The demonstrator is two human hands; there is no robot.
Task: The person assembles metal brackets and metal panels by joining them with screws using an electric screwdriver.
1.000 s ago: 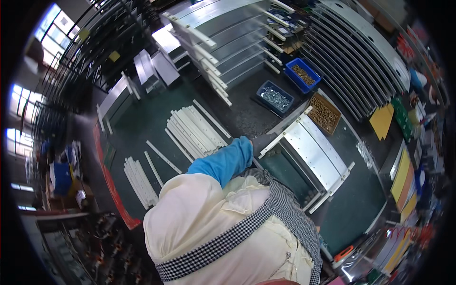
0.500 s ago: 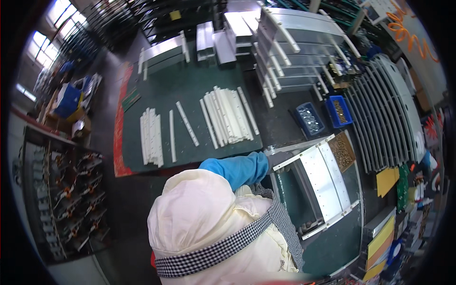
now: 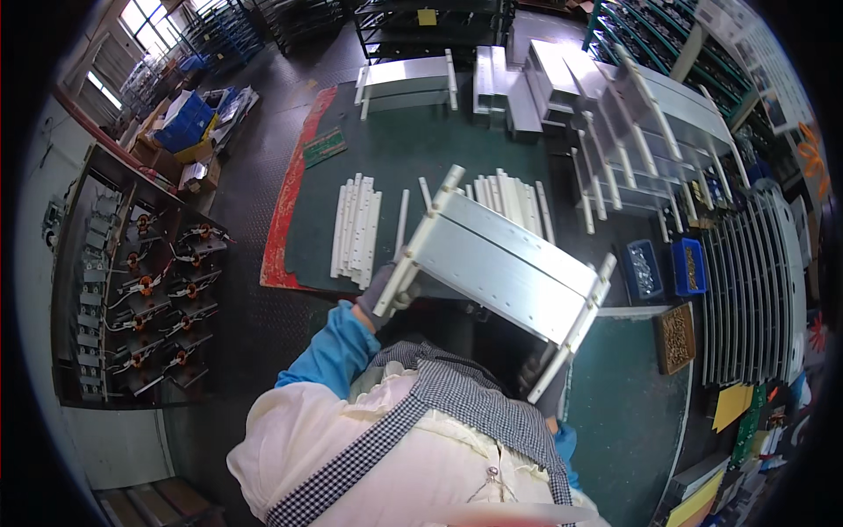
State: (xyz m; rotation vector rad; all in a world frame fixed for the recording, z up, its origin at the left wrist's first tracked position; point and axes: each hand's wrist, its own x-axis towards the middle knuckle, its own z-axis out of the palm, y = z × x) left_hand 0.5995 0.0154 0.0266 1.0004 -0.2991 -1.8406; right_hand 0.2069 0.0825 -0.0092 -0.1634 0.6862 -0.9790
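Observation:
Both of my hands, in dark gloves, hold a silver metal panel frame [image 3: 509, 259] tilted in front of my body. A white bar with holes runs along each of its two ends. My left hand [image 3: 381, 292] is closed round the lower part of the left white bar [image 3: 420, 239]. On the other side, my right hand [image 3: 536, 373] grips the lower end of the right white bar [image 3: 575, 327], its fingers partly hidden by the bar. Behind the frame lie loose white bars [image 3: 356, 228] in a bundle, and a second bundle [image 3: 509, 195] partly covered by the frame.
A similar frame [image 3: 407, 72] stands at the green table's [image 3: 395, 132] far edge; several more are stacked [image 3: 667, 114] at right. Blue bins [image 3: 690, 267] and a box of small screw-like parts [image 3: 676, 340] sit near curved grey slats [image 3: 755, 290]. A rack [image 3: 132, 290] stands left.
The panel frame has come up off the right-hand bench and moved left, in front of me. My body has turned left, and both hands still hold the frame.

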